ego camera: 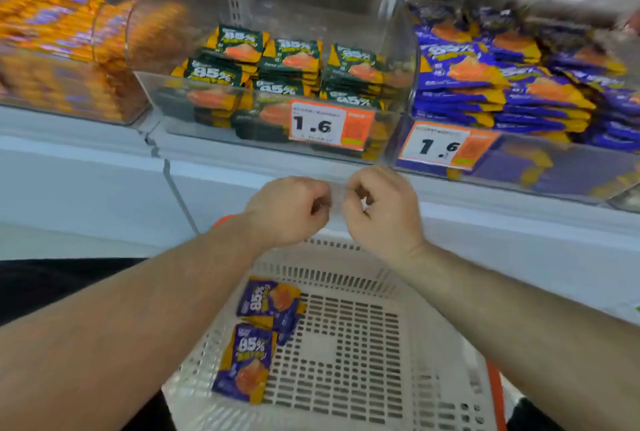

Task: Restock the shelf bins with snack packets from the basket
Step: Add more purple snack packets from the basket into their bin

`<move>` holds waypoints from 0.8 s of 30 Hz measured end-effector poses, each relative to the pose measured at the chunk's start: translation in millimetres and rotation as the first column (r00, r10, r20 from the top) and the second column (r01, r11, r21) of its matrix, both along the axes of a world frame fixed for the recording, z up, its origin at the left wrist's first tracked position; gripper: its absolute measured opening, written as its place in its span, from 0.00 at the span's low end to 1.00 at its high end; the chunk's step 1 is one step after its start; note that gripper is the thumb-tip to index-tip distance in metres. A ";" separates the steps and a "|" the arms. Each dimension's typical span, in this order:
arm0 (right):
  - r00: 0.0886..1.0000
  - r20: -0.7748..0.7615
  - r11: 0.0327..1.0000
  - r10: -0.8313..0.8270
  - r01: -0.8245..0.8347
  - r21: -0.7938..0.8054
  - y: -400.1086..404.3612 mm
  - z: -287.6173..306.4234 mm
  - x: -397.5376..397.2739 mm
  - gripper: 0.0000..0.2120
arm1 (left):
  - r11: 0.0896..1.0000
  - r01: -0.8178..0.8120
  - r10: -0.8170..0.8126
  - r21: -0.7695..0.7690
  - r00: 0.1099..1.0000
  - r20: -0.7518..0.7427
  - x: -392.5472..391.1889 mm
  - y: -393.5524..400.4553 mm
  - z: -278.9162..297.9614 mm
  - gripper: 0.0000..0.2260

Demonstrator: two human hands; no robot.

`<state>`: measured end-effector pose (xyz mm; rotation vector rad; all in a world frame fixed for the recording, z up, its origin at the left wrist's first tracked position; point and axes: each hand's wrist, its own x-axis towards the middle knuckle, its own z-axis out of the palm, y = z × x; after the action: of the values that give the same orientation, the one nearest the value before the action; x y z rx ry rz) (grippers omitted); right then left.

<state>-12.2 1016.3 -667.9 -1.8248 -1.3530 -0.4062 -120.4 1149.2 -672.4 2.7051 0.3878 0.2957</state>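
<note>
- Shelf bins [408, 139] stood stocked; purple snack packets [268, 306] lay in the basket [346, 344] below.
- Left hand [287, 210] and right hand [382, 210] hovered curled; whether either grip pinched anything, I cannot tell.
- Risk: purple packets could land in the green bin [277, 112].

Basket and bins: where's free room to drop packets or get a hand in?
Basket: floor bare right of the purple packets at its left side. Green-packet bin: open space above the stacks and at its left end. Purple bin: piled high. Orange bin: packed.

Purple snack packets [258, 333] flat in basket [363, 378]
</note>
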 end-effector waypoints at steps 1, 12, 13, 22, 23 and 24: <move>0.993 -0.121 0.991 -0.013 -0.003 -0.133 4.5 -30.8 -8.1 0.06 | 0.999 -0.023 0.017 -0.023 0.975 -0.221 -9.6 5.8 -16.5 0.08; 0.416 -0.689 0.427 -0.593 -0.563 -0.708 19.7 -256.2 -112.2 0.14 | 0.953 -0.221 -0.011 -0.208 0.662 -0.750 -44.0 25.3 -92.9 0.09; 0.366 -0.691 0.435 -0.623 -0.572 -0.695 22.3 -264.2 -119.1 0.15 | 0.945 -0.238 -0.014 -0.225 0.658 -0.753 -43.3 26.5 -96.2 0.11; -0.395 -0.631 0.743 -0.667 -0.288 -0.604 41.4 -279.3 -142.6 0.05 | 0.888 -0.373 0.054 -0.270 0.667 -0.743 -49.0 34.8 -105.1 0.13; -0.400 -0.627 0.741 -0.669 -0.290 -0.605 39.7 -279.9 -145.1 0.06 | 0.884 -0.380 0.058 -0.272 0.667 -0.743 -50.2 34.9 -104.4 0.13; -0.402 -0.620 0.738 -0.673 -0.306 -0.602 37.6 -278.0 -147.2 0.06 | 0.881 -0.385 0.059 -0.276 0.668 -0.742 -51.0 34.9 -103.7 0.13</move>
<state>-159.4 1053.9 -945.9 -1.7710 0.4659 1.5245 -171.4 1184.1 -776.1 2.2209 0.9019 -0.7532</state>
